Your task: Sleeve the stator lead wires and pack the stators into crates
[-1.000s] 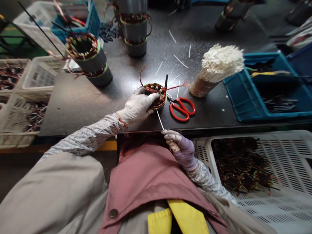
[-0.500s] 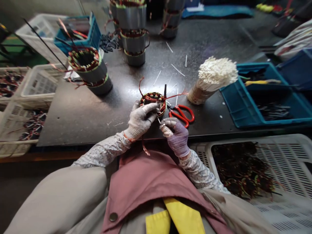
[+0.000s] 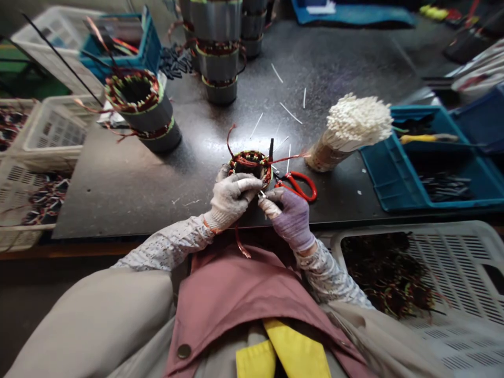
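Observation:
A motor stator (image 3: pixel 250 160) with red-brown copper windings sits near the table's front edge. My left hand (image 3: pixel 232 197), in a pale knit glove, is closed around its near left side. My right hand (image 3: pixel 290 215), in a purple glove with wrapped fingertips, pinches a thin white strand (image 3: pixel 261 194) at the stator's near right rim. The stator's lower part is hidden by my fingers. Copper leads stick out left, right and down toward my apron. Red-handled scissors (image 3: pixel 302 185) lie just right of the stator, apart from my right hand.
A bundle of white strands (image 3: pixel 356 123) stands at right, beside a teal bin (image 3: pixel 378 178). Loose white strands (image 3: pixel 291 113) lie on the dark table (image 3: pixel 129 194). Stacked stators (image 3: pixel 218 63) and another stator (image 3: pixel 145 115) stand at back left. A crate (image 3: pixel 460 257) with wound parts is at lower right.
My right hand has moved slightly up and closer to the stator's rim, and less of the white strand shows. My left hand keeps its hold. The view has shifted slightly.

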A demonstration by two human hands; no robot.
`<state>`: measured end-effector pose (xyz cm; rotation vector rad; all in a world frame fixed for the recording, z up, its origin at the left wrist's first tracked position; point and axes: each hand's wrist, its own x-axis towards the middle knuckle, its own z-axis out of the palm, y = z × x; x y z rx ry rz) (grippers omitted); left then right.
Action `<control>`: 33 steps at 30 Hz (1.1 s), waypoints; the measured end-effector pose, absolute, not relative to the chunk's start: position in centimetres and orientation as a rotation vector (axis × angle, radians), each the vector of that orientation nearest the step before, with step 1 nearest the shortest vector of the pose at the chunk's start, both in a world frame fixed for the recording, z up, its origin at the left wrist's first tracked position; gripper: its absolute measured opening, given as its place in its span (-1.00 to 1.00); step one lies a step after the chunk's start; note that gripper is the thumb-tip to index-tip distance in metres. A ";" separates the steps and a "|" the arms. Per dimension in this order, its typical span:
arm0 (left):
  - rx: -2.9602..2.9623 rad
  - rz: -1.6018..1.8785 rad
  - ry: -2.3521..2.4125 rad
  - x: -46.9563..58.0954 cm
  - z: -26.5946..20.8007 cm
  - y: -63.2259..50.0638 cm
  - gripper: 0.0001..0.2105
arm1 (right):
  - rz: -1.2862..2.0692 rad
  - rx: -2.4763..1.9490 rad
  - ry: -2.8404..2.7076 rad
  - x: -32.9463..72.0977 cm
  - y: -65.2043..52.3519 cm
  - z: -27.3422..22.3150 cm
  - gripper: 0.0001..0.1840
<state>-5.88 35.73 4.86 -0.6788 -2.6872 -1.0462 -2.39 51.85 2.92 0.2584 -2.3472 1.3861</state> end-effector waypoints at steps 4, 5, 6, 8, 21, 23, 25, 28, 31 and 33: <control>-0.692 -1.003 -2.685 -6.0 4.8 35.7 -0.83 | 1.419 0.239 -2.394 -2.9 51.8 2.8 -0.81; -0.683 -1.024 -2.689 -6.0 4.8 35.7 -0.84 | 1.437 0.271 -2.385 -2.9 51.9 2.8 -0.81; -0.676 -1.055 -2.692 -6.0 4.9 35.7 -0.85 | 1.451 0.302 -2.363 -2.7 52.0 2.8 -0.84; -0.671 -1.115 -2.675 -6.0 4.9 35.7 -0.87 | 1.470 0.327 -2.306 -2.2 52.3 3.0 -0.89; -0.737 -0.991 -2.723 -6.1 4.8 35.6 -0.79 | 0.834 0.451 -2.455 -4.0 52.7 2.0 -0.67; -0.761 -0.918 -2.769 -6.1 5.1 35.4 -0.75 | 0.770 0.570 -2.416 -3.7 53.5 3.0 -0.67; -0.801 -0.842 -2.816 -6.2 5.5 35.2 -0.57 | 0.795 0.679 -2.337 -3.3 54.1 3.9 -0.70; -0.863 -0.696 -2.897 -6.5 5.7 35.1 -0.35 | 1.090 0.598 -2.287 -2.3 54.1 4.6 -0.70; -0.872 -0.571 -2.964 -7.1 5.7 35.2 -0.43 | 1.840 0.416 -2.266 -0.8 53.1 4.9 -0.59; -0.882 -0.526 -2.996 -7.6 5.7 35.3 -0.42 | 2.318 0.298 -2.189 -0.2 52.7 5.3 -0.59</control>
